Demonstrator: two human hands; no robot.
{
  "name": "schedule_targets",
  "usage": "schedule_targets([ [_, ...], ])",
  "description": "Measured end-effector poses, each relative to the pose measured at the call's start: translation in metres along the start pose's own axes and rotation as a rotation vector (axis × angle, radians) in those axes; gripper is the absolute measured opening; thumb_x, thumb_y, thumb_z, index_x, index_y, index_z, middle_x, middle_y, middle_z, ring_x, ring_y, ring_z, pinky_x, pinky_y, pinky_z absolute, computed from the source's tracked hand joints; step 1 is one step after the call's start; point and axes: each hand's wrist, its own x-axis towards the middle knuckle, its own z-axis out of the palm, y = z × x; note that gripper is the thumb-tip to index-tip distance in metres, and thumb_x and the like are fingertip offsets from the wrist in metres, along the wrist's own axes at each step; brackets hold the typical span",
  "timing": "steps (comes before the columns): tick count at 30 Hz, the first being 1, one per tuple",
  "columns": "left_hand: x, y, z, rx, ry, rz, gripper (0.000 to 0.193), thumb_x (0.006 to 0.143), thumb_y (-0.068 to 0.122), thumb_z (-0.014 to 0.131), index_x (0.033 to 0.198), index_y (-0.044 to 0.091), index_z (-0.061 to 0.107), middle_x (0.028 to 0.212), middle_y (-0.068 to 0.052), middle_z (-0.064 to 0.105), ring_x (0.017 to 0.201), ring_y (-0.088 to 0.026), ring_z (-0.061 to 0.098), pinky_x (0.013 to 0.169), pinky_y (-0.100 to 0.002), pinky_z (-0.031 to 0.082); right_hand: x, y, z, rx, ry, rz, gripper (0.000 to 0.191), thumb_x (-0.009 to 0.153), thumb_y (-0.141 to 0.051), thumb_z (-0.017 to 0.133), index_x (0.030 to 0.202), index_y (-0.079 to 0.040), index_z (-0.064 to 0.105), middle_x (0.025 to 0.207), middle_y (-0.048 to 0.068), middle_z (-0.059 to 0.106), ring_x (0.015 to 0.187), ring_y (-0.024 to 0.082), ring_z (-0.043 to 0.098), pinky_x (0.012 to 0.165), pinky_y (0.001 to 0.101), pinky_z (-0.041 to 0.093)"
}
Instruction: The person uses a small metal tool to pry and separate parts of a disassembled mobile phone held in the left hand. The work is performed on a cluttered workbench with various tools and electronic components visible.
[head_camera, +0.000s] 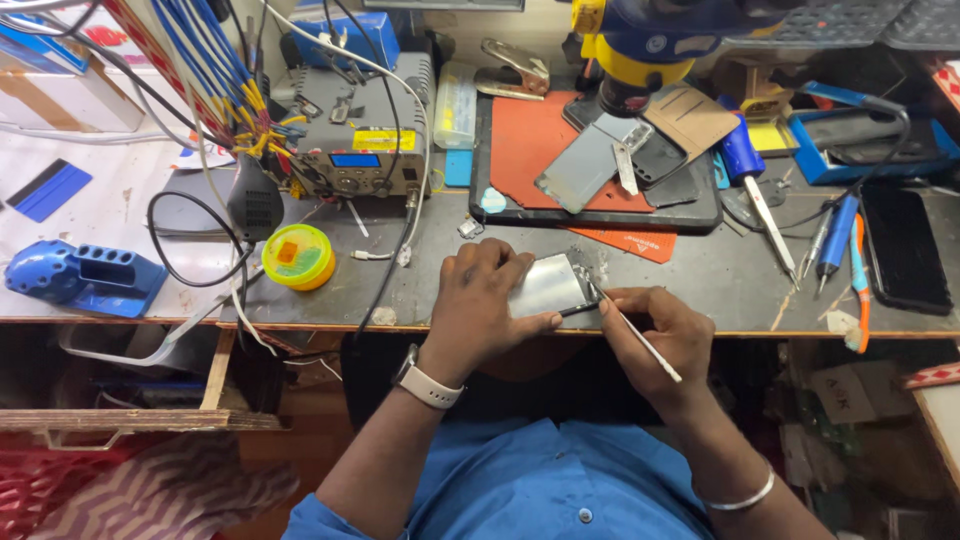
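My left hand (483, 300) presses down on a flat silver phone panel (548, 284) lying at the front edge of the workbench (700, 270), fingers over its left side and thumb along its lower edge. My right hand (662, 335) holds a thin metal tool (634, 330) like a pen, its tip touching the panel's right edge. A pale watch sits on my left wrist and a silver bangle on my right.
Behind the panel is a black tray with an orange mat (530, 140) and several phone parts. A grey soldering station (362, 140) with cables stands at the left, a yellow round tin (298, 256) near it. Screwdrivers (765, 190) and a dark phone (903, 248) lie right.
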Motion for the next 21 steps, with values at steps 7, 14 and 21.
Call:
schedule_targets([
  [7,-0.001,-0.002,0.003,-0.019,0.009,0.015,0.076,0.066,0.061,0.084,0.121,0.01,0.071,0.113,-0.006,0.057,0.108,-0.028,0.05,0.091,-0.045,0.038,0.007,0.006,0.004,-0.037,-0.02,-0.106,0.014,0.088,-0.007,0.076,0.082,0.001,0.067,0.091,0.016,0.078,0.078,0.021,0.078,0.067,0.0299,0.059],
  [14,0.0,-0.002,0.001,-0.019,-0.05,0.018,0.075,0.067,0.06,0.084,0.121,0.01,0.071,0.112,-0.006,0.057,0.107,-0.028,0.05,0.091,-0.045,0.037,0.022,0.014,0.016,-0.106,-0.037,-0.158,0.016,0.088,-0.008,0.077,0.081,0.002,0.066,0.09,0.018,0.077,0.074,0.023,0.076,0.065,0.0317,0.057],
  [21,-0.001,0.002,0.0,-0.031,0.009,-0.001,0.075,0.065,0.061,0.084,0.12,0.011,0.072,0.114,-0.006,0.057,0.11,-0.027,0.05,0.093,-0.044,0.038,0.019,0.004,0.011,0.001,-0.016,0.052,0.012,0.089,-0.011,0.076,0.091,0.0,0.074,0.082,0.014,0.077,0.069,0.018,0.075,0.063,0.0297,0.057],
])
